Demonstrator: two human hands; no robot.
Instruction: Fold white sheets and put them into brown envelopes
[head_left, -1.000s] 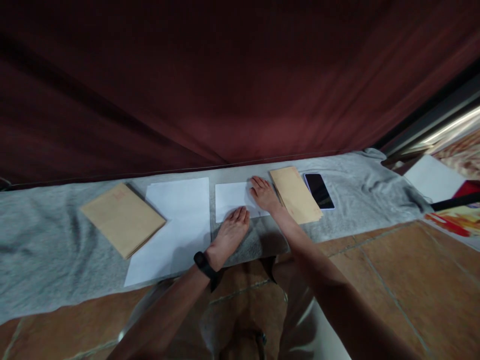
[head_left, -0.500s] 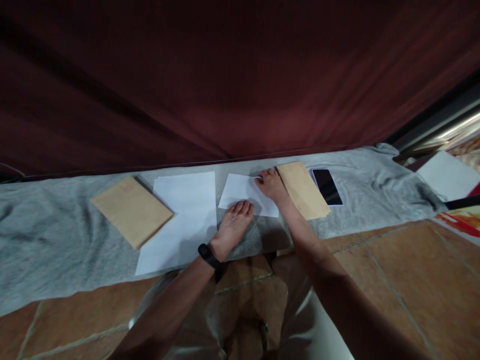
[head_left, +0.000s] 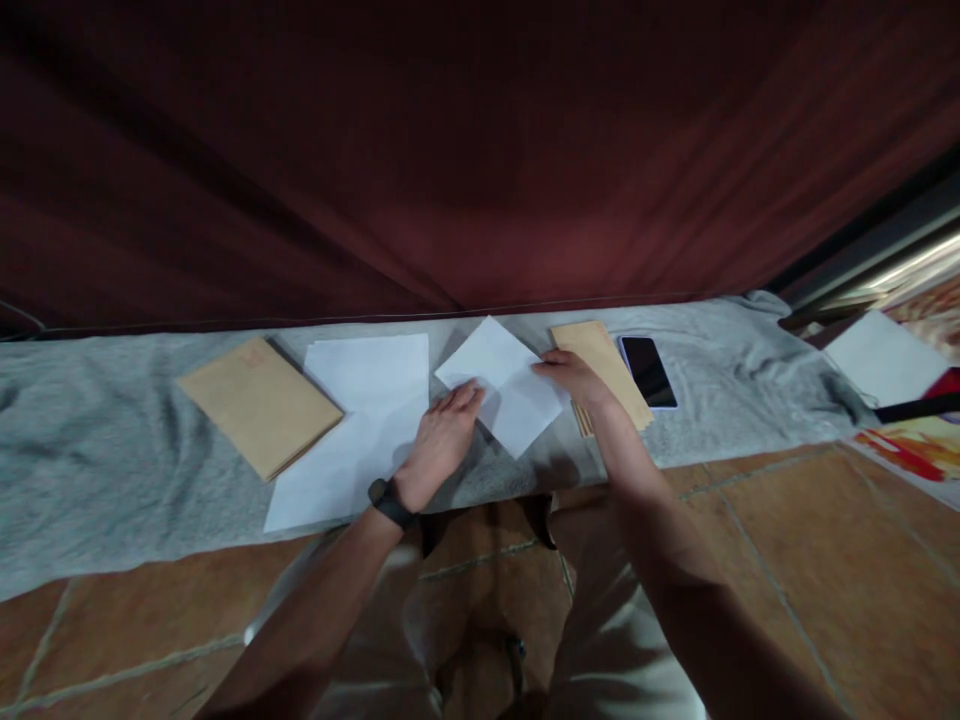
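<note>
A folded white sheet of paper point(head_left: 499, 365) is turned cornerwise in front of me, one corner pointing away and one toward me. My left hand point(head_left: 446, 430), with a black band on its wrist, grips its lower left edge, fingertips on the paper. At the right corner my right hand point(head_left: 574, 375) is closed on the same sheet; its thumb is hidden. Just beyond that hand lies a stack of brown envelopes point(head_left: 604, 360), partly covered by my forearm. Larger white sheets point(head_left: 375, 400) lie flat to the left of my left hand.
More brown envelopes point(head_left: 259, 405) overlap the white sheets at the left. A phone point(head_left: 649, 372) with a dark screen lies right of the envelope stack. Grey cloth point(head_left: 735, 370) covers the narrow bench, and a dark red curtain point(head_left: 465, 200) hangs behind it.
The folded sheet has turned from lying sideways to cornerwise, its near corner now closer to me. My left hand has shifted slightly left, my right hand slightly right.
</note>
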